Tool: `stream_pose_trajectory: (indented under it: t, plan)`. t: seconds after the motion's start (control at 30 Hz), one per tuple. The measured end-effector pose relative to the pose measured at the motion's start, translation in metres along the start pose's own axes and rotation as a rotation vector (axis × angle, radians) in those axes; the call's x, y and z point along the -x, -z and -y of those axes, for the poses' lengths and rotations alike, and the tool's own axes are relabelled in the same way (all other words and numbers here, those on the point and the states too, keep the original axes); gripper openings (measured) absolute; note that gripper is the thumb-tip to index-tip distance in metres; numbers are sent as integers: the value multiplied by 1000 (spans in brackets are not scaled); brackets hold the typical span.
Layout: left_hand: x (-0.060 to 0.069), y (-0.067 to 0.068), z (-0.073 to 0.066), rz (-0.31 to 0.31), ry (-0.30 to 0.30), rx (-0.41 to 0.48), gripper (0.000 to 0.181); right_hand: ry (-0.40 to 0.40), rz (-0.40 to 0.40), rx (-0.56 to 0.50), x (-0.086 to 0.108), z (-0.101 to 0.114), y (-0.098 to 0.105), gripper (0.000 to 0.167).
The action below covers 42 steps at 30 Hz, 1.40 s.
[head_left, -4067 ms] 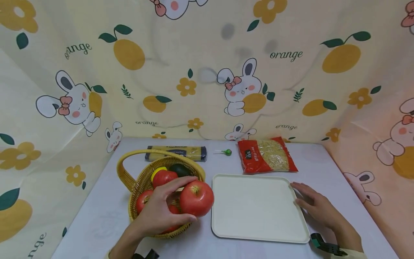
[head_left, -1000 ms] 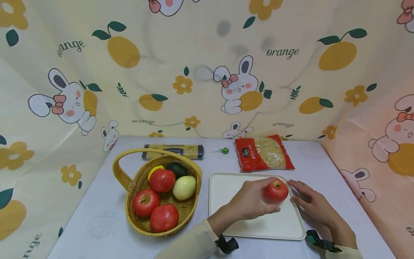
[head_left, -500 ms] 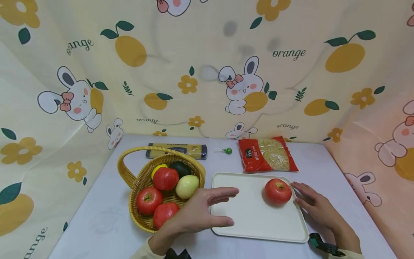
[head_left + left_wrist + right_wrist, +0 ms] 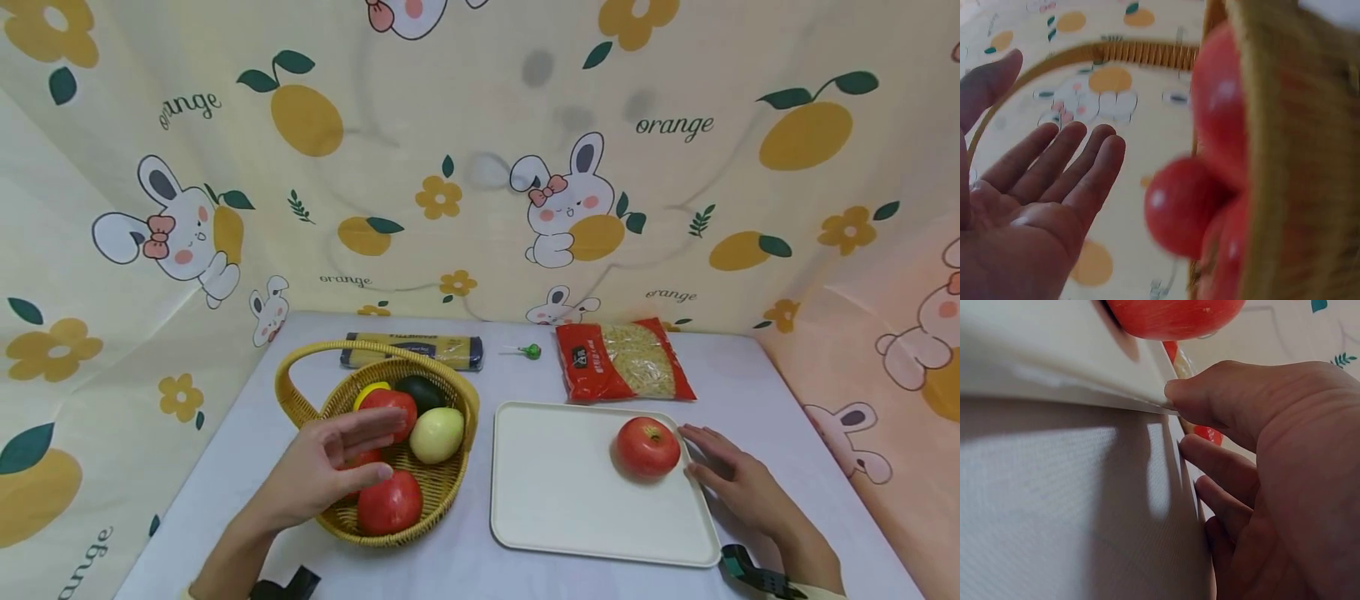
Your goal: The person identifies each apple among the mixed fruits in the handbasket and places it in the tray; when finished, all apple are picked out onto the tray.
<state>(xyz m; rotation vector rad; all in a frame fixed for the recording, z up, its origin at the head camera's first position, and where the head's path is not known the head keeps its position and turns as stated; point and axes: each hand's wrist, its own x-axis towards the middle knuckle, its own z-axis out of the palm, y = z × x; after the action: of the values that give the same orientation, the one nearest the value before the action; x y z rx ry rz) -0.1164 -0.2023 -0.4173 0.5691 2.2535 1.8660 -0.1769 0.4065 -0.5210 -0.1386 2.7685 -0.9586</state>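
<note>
My left hand (image 4: 322, 467) hovers over the near left of the wicker basket (image 4: 474, 408), fingers extended, thumb apart and nothing in its grasp. Inside the basket lie a front red apple (image 4: 390, 504), more apples partly behind the hand, a pale green fruit (image 4: 437, 435), a dark oval fruit (image 4: 422, 392) and something yellow. In the left wrist view, the palm (image 4: 1029, 244) faces up beside the apples (image 4: 1185, 206). One red apple (image 4: 648, 447) sits on the white tray (image 4: 562, 492), at its right. My right hand (image 4: 738, 479) rests at the tray's right edge, thumb touching the rim (image 4: 1147, 403).
Behind the basket lies a spaghetti packet (image 4: 450, 352). A small green lollipop (image 4: 531, 352) is to its right, then a red bag of pasta (image 4: 626, 360) behind the tray. The basket's tall handle (image 4: 288, 387) arches on its far left side. Patterned cloth hangs behind and at the sides.
My left hand carried an apple from the basket to the tray's right side, let go, and moved back left over the basket. My right hand has stayed at the tray's edge.
</note>
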Motion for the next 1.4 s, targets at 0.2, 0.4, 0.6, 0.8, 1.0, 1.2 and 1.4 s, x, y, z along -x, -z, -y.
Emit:
stream_pose_trajectory:
  t: [0.2, 0.4, 0.6, 0.8, 1.0, 1.2, 1.4]
  plan:
    - [-4, 26, -7, -114, 122, -174, 63, 9, -10, 5, 1, -2, 2, 72]
    - [-25, 32, -9, -99, 318, -383, 77, -10, -3, 0, 2, 0, 2, 73]
    - [-46, 31, -6, -38, 423, -540, 86, -19, 0, -11, 2, 1, 0, 73]
    - [-59, 28, -1, -26, 446, -634, 87, -7, -3, -11, 2, 1, -1, 72]
    - [-67, 23, -2, -49, 495, -667, 86, 0, -3, -14, 2, 3, 0, 73]
    - [-68, 19, -2, -63, 465, -696, 82, -4, -5, -14, 2, 3, 1, 72]
    - [-59, 19, 3, -133, 412, -706, 82, 5, -8, 2, 1, 2, 0, 71]
